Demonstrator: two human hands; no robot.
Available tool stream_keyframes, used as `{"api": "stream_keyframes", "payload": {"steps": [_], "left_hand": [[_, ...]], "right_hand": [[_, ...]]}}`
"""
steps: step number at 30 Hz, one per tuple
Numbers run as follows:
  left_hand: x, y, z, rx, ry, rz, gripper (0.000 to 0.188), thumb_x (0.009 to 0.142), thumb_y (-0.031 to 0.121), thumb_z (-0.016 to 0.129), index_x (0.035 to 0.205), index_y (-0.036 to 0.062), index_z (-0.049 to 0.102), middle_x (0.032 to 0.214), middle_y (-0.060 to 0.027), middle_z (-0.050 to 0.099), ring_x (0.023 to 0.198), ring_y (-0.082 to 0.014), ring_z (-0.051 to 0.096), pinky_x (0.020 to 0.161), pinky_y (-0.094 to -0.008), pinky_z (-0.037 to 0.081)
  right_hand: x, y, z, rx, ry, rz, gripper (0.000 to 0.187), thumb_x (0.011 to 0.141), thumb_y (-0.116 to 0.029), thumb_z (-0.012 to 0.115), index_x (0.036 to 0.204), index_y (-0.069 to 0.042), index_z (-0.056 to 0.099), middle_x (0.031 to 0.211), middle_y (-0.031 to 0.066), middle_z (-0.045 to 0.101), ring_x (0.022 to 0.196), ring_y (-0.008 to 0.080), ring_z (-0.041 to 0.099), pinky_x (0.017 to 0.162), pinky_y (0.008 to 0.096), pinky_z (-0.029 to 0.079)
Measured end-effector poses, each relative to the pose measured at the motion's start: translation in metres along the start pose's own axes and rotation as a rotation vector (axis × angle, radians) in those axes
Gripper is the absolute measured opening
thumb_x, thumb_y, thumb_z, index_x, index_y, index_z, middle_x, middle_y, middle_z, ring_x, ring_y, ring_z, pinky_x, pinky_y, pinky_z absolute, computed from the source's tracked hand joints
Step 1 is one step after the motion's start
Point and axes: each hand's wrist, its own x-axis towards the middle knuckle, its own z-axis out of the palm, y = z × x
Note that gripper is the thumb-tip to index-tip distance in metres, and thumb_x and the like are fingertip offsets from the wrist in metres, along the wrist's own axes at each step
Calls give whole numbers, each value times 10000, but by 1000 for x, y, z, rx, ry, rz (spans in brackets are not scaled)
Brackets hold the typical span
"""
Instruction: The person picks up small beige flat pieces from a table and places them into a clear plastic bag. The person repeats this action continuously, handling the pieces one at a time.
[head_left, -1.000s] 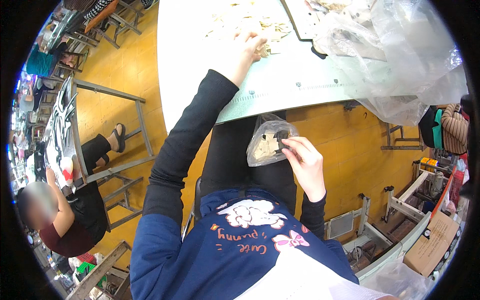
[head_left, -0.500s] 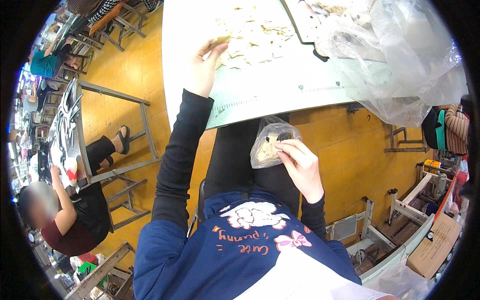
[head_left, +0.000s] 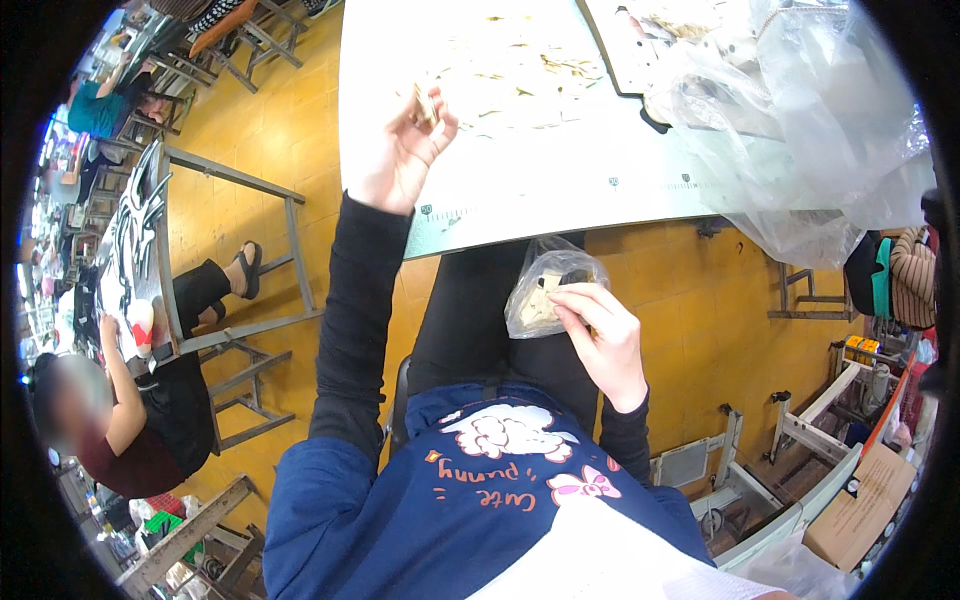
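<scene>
Yellow floor tiles spread beneath a pale tabletop, and from my remote station I look down on the wearer's two bare hands. On the left, the forearm rises over the near left part of the table; the left hand hangs palm upward, its fingers curled around small cream-coloured pieces. More flat slips lie scattered on the glaring surface beyond it. Below the table edge, the right hand reaches in with bent wrist, thumb and forefinger pinched on the rim of a small clear plastic bag, which sits over the thighs with pale pieces inside. As for writing, I see a printed scale along the table's near edge, orange lettering upside down on the navy sweatshirt, and print on a brown carton too small for me to make out. Compared with half a second ago, the left hand has rolled over so its palm shows, and it no longer holds its pieces between thumb and fingertips side-on; the right hand keeps its place at the bag.
</scene>
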Motion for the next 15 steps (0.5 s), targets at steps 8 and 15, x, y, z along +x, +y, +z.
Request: {"api": "stream_keyframes", "payload": {"steps": [8, 15], "left_hand": [[-106, -66, 32, 761, -115, -255, 196, 1019, 171, 552, 1147, 23, 567, 925, -20, 623, 773, -64, 515, 665, -221, 414], [-131, -82, 22, 923, -137, -367, 240, 985, 187, 624, 1129, -5, 633, 920, -23, 688, 824, -88, 604, 751, -246, 485]], "right_hand": [[25, -18, 6, 598, 210, 217, 409, 856, 6, 727, 1245, 32, 604, 1004, 77, 637, 799, 93, 593, 738, 234, 497], [19, -2, 15, 521, 189, 258, 155, 904, -54, 711, 1014, 52, 683, 867, 32, 658, 745, 89, 593, 710, 230, 488]]}}
